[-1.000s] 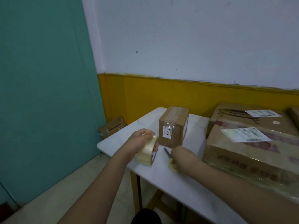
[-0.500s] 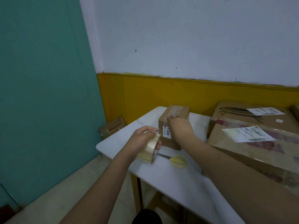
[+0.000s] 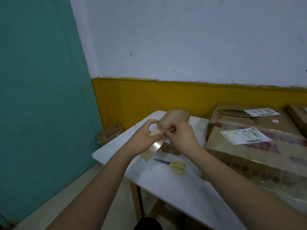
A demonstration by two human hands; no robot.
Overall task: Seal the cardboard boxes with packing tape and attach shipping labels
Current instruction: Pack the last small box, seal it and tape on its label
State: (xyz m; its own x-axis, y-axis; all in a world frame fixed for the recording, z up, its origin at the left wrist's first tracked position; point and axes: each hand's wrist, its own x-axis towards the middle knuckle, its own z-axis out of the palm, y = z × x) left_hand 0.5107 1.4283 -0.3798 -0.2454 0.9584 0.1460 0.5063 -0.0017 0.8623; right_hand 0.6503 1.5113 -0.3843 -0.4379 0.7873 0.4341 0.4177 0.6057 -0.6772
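My left hand [image 3: 144, 138] grips the roll of clear packing tape [image 3: 152, 147], fingers curled round its rim, the roll tilted and held just above the bench [image 3: 174, 185]; my right hand [image 3: 181, 138] sits right beside it, thumb and fingers pinched at the roll's upper edge, though whether they hold the loose tape end I cannot tell; both hands are close together, knuckles nearly touching. Directly behind my hands stands the small cardboard box [image 3: 174, 117], upright on the bench, its top already glossy with tape, its near face mostly hidden by my fingers; a scrap of white label shows just under my right hand, too covered to read. Just below my right hand, nearer to me, lie the yellow-handled scissors [image 3: 172, 164], flat on the bench, blades pointing toward my left forearm, apart from both hands. To the right of my right hand lies a large cardboard box [image 3: 259, 156] wrapped in clear film, a white shipping label [image 3: 245, 135] stuck on its top; behind it sits another large box [image 3: 245, 118] with its own label [image 3: 261, 112]. Left of my left hand, down on the floor against the yellow wall, rests a small carton [image 3: 109, 135].
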